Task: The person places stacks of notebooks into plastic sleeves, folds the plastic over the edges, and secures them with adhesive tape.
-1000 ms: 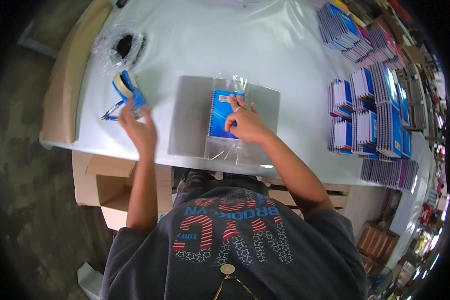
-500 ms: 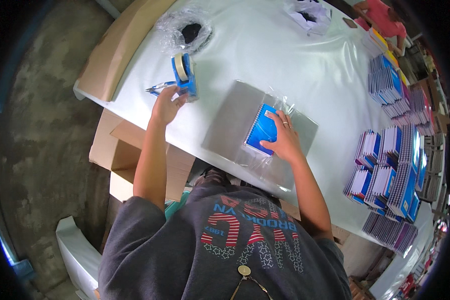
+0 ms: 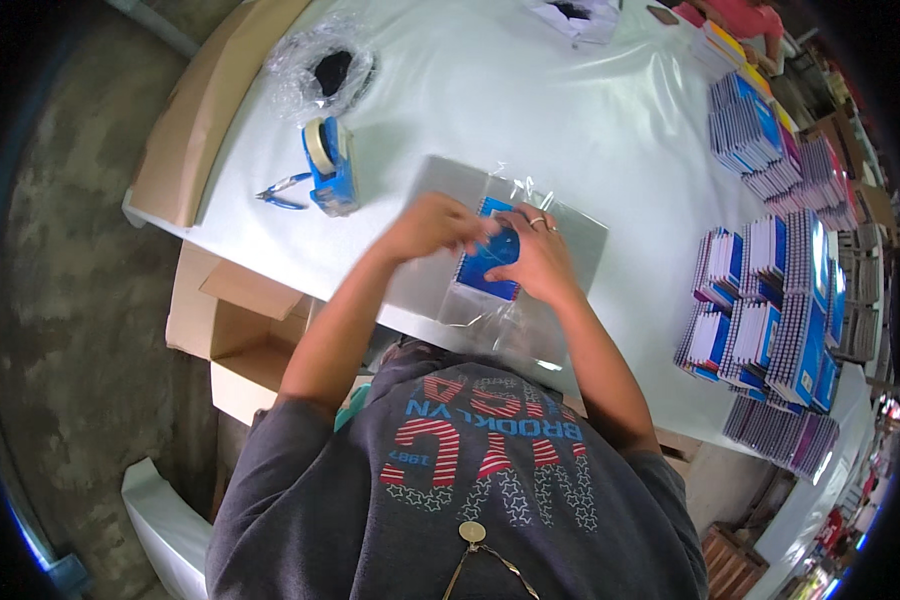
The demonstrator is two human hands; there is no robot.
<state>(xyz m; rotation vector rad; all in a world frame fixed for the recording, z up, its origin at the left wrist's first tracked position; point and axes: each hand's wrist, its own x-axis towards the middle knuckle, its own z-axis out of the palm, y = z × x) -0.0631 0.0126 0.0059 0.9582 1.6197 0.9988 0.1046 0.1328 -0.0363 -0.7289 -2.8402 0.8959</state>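
Observation:
A blue spiral notebook [image 3: 490,275] lies on a clear plastic cover [image 3: 560,330] near the table's front edge. My right hand [image 3: 540,255] is curved over the notebook's right side, thumb and fingers pressing on it and holding it in place. From the left, my left hand [image 3: 425,230] reaches over the notebook, its fingers drawn together near my right fingertips. Motion blurs those fingers, and whatever is between them cannot be made out. Left of the hands stands a blue tape dispenser [image 3: 338,185] with a pale tape roll [image 3: 319,146]. Blue-handled pliers [image 3: 285,190] lie beside it.
Stacks of spiral notebooks [image 3: 770,310] line the table's right side. Crumpled clear wrap [image 3: 295,75] sits at the far left beside a cardboard sheet [image 3: 195,150]. An open cardboard box [image 3: 250,340] stands below the front edge. Another person [image 3: 750,20] is at the far right.
My left hand has left the tape dispenser and moved right, over the notebook. My right hand stays on the notebook, its fingers more curled. The whole view has shifted slightly.

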